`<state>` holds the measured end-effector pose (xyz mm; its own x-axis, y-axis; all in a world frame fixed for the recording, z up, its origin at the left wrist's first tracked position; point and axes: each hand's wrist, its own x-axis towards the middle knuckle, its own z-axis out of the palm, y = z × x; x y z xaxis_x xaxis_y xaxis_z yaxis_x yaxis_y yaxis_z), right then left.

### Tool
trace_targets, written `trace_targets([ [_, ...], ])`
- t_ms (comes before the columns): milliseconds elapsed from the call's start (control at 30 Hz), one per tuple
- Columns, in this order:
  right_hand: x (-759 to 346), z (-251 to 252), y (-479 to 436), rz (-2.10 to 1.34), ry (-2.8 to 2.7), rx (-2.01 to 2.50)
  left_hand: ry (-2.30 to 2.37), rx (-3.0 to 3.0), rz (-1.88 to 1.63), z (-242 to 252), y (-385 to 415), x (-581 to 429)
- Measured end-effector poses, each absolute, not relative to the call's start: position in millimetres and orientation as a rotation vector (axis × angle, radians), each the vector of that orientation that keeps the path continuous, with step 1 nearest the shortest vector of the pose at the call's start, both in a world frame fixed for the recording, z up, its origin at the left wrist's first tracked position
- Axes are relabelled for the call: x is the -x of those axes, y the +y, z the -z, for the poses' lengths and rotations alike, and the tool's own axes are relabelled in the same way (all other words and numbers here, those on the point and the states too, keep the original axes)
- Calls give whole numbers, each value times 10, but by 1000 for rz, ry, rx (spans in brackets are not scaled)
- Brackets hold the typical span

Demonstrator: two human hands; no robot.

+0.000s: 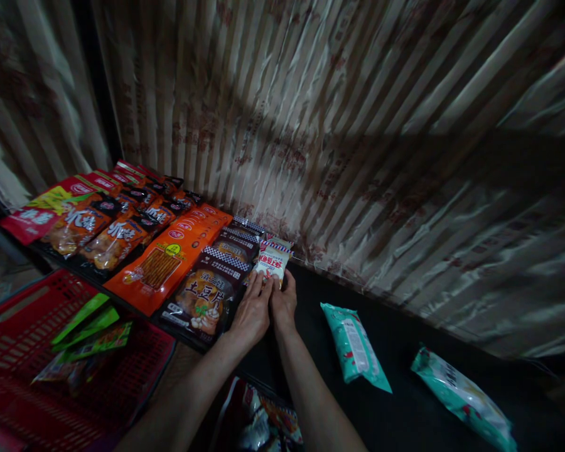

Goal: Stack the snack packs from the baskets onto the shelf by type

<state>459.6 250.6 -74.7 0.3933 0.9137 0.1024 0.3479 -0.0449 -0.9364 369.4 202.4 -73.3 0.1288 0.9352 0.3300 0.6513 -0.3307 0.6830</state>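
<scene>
My left hand [254,311] and my right hand [283,301] are side by side on a small white snack packet [272,258] with red lettering and a striped top edge. Their fingers close around its lower part. The packet lies at the back of the black shelf [306,314], against the right side of the dark potato-snack bags [209,292]. My left wrist is just right of the front dark bag. Left of those bags are long orange packets [162,267] in an overlapping row.
Orange-black bags [115,242] and red bags [32,220] fill the shelf's left end. Two teal packets [356,344] [466,395] lie at right. A red basket [9,351] holds green packets [91,326]; more packets [263,420] sit below my forearms. A pleated curtain [311,138] hangs behind.
</scene>
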Motion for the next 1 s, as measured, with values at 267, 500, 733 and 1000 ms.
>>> trace_targets([
  [267, -4577, 672, 2437, -444, -1279, 1790, 1533, -1999, -1001, 724, 2009, -3704],
  [500, -4607, 707, 2481, -319, -1389, 1751, 1539, -2019, -995, 717, 2001, -3701],
  [733, -4637, 759, 2502, -540, -1319, 1708, 1578, -2041, -988, 730, 2006, -3713],
  [1000, -4588, 566, 2253, -502, -1304, 1706, 1571, -2089, -936, 559, 1931, -3699],
])
